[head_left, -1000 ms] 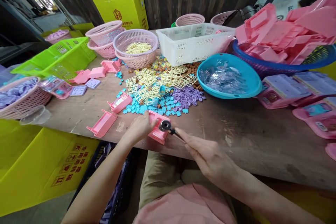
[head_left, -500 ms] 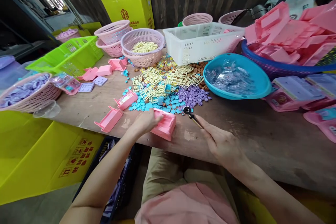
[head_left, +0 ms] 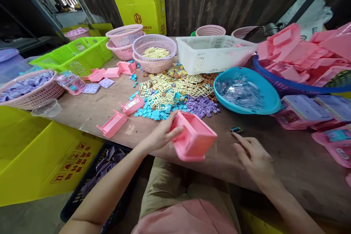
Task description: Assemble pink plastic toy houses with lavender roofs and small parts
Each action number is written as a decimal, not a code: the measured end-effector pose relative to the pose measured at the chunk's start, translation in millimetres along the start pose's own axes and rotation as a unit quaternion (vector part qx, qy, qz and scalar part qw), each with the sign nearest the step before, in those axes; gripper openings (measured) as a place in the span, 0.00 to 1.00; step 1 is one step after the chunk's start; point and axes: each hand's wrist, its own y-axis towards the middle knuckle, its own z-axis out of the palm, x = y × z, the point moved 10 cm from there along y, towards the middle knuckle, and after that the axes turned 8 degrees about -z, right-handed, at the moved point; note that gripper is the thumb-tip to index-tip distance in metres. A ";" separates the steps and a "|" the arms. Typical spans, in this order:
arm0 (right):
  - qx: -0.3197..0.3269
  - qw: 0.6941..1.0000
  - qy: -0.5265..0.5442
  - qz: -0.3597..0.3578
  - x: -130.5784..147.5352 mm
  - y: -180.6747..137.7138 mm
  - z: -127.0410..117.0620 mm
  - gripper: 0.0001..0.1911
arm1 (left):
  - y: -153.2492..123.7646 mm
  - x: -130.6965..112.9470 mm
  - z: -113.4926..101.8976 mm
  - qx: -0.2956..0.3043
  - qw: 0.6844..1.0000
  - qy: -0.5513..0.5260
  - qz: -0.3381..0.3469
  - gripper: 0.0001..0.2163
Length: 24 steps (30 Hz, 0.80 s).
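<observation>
While the box [head_left: 197,142] is held by the left hand [head_left: 160,137] above the front of the counter [head_left: 90,111], its angle is best governed by a firm but light pinch on one wall, so that the thin-looking sides are not squeezed inward. The left fingers are closed on it, the thumb laid across the outer face and the other fingers mostly hidden behind. Whether any corner is rested on the counter cannot be told. The right hand [head_left: 256,159] is poised beside the tool [head_left: 236,130], its thumb parted from the forefinger and its fingers loosely spread; no firm hold is seen, and whether the tool is touched by a fingertip cannot be made out. The tool is best left lying flat, well back from the counter's edge and apart from the blue pieces [head_left: 155,114] and the purple pieces [head_left: 201,106], where it can be found by feel.

The box is pink, smooth and slightly glossy, apparently of moulded plastic. It is tilted, with an open side turned upward and a round-cornered flange shown along its lower left. By the left forearm, two smaller pink trays [head_left: 113,125] are seen.
</observation>
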 end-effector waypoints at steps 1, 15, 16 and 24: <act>0.034 0.992 0.121 0.015 11.5 3.4 7.2 0.24 | -5.6 -9.6 4.9 -0.008 0.998 0.018 0.052 0.26; 0.336 0.720 0.606 -0.017 157.8 6.2 51.0 0.38 | -80.8 -35.2 -0.2 -0.167 0.921 0.132 0.326 0.30; 0.334 0.715 0.614 -0.012 159.9 5.2 53.0 0.39 | -80.6 -33.6 -3.0 -0.180 0.924 0.114 0.317 0.30; 0.263 0.760 0.594 -0.011 157.6 7.6 56.6 0.39 | -59.0 57.7 15.9 -0.163 0.942 -0.278 -0.095 0.23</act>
